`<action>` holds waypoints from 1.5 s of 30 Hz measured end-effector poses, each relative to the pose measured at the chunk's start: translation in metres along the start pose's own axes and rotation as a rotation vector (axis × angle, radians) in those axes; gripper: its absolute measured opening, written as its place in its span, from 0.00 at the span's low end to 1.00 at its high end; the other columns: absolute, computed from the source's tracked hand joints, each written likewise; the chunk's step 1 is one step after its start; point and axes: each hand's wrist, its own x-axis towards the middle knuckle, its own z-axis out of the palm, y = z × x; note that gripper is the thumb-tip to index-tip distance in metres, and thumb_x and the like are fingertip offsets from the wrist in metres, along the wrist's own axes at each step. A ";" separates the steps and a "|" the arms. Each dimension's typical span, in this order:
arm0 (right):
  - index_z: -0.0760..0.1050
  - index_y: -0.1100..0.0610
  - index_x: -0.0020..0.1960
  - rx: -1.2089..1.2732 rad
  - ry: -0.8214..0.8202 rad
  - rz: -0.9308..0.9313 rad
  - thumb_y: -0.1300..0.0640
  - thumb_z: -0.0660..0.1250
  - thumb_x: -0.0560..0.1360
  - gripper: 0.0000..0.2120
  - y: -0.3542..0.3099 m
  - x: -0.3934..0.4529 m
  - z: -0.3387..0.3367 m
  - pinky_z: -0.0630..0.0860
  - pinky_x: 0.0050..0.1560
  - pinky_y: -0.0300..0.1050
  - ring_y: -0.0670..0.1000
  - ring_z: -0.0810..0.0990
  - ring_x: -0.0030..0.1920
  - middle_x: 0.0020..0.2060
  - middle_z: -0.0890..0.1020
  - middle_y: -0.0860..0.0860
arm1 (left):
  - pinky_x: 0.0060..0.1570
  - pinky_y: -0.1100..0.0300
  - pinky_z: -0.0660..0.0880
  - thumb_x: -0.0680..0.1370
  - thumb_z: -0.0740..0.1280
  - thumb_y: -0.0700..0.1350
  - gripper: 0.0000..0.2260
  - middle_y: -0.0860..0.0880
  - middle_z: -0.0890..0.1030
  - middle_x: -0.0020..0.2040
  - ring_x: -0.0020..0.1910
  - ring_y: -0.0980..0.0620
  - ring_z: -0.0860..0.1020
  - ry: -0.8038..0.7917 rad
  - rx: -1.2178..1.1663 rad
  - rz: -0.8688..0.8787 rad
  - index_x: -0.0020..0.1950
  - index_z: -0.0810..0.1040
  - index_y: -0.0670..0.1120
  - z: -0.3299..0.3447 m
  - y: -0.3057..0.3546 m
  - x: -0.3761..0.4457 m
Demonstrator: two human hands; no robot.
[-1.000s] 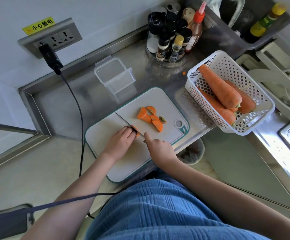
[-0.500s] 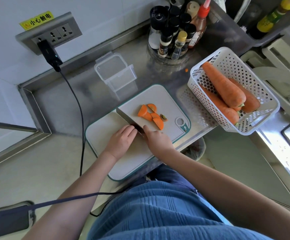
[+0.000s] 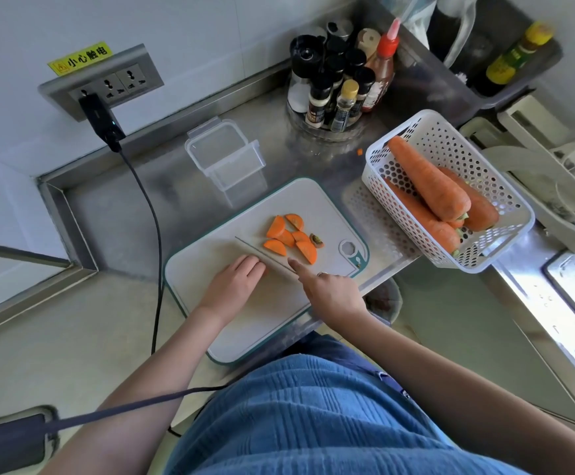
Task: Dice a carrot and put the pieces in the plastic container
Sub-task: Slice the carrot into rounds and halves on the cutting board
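Stainless steel counter (image 3: pixel 114 214) carries everything; noted largest to smallest. Pale grey rectangular plastic cutting board with teal rim (image 3: pixel 255 323) lies at the counter's near edge, one corner overhanging toward the person. White perforated plastic basket (image 3: pixel 505 214) at the counter's right edge holds several whole orange carrots (image 3: pixel 430 180): judged dense, stiff, round enough to roll, best pinned flat-side down once halved. Clear rectangular plastic container (image 3: pixel 224 156), lid off or hinged back, stands just beyond the board's far edge, apparently still without pieces; light, likely to skid if nudged. Left hand (image 3: pixel 234 286) lies on the board near its middle, fingers bent down over something I cannot see; whether it holds a carrot piece cannot be told. Right hand (image 3: pixel 330 293) grips the handle of the thin steel knife (image 3: pixel 262 253), index finger stretched along the spine, blade edge-down on the board. Orange half-moon carrot slices (image 3: pixel 289 238) sit in a loose cluster toward the board's far right corner, just beside the blade; rigid, slightly moist, prone to slide. Still slices, not dice. Small green-brown carrot stem end (image 3: pixel 316 240) touches the cluster.
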 end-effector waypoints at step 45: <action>0.64 0.58 0.60 0.088 -0.033 -0.107 0.52 0.50 0.83 0.11 -0.012 0.024 -0.001 0.65 0.35 0.47 0.58 0.73 0.36 0.34 0.70 0.54 | 0.38 0.51 0.78 0.70 0.71 0.33 0.09 0.44 0.75 0.43 0.45 0.46 0.72 0.027 -0.008 -0.042 0.46 0.75 0.41 0.000 -0.001 -0.007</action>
